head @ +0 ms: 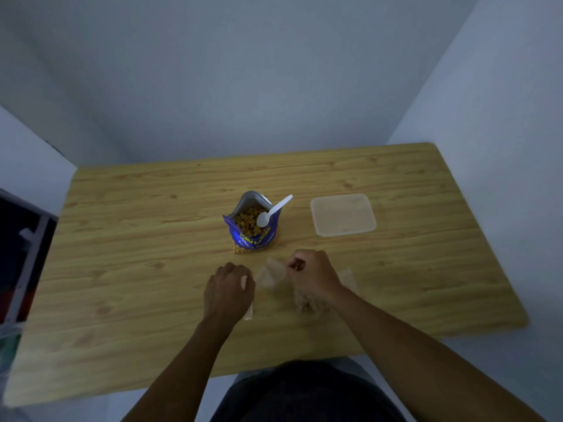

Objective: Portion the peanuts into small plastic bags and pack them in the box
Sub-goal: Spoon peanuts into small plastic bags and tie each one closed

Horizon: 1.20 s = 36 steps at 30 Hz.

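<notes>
An open blue peanut bag stands at the table's middle, full of peanuts, with a white plastic spoon resting in its mouth. A clear plastic box lies to its right. In front of the bag, my left hand and my right hand each pinch an edge of a small clear plastic bag stretched between them. Under my right wrist lies a filled small bag of peanuts. More clear bags lie flat right of my right hand.
The wooden table stands in a corner against pale walls. A dark shelf or frame stands off the table's left edge. My dark-clothed lap is at the near edge.
</notes>
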Each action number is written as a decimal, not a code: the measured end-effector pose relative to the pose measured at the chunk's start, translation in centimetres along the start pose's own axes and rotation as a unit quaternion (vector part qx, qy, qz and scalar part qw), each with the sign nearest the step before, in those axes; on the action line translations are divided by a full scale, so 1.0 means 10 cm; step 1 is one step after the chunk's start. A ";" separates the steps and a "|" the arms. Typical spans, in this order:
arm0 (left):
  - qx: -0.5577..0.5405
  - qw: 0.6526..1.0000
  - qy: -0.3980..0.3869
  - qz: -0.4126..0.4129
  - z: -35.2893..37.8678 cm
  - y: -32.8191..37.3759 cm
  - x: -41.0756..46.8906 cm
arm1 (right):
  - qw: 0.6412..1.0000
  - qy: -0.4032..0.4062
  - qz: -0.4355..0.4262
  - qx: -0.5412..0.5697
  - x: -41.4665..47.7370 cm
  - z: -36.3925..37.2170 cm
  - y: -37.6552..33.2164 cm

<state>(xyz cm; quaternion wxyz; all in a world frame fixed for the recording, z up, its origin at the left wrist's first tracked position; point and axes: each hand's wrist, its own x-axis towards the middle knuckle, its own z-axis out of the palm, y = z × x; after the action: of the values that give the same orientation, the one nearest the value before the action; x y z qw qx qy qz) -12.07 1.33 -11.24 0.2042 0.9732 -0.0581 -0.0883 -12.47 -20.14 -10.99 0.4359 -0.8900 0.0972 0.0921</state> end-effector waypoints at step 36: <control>-0.548 0.817 -0.157 -0.088 -0.16 1.05 0.35 | 0.989 0.019 -0.044 0.142 0.03 -0.75 -0.10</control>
<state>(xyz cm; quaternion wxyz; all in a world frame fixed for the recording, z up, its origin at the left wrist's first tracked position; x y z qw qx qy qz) -9.12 -8.12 -6.02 0.6835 0.6739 0.0548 -0.2750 -11.36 -25.53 -5.80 0.5592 -0.8243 0.0784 0.0415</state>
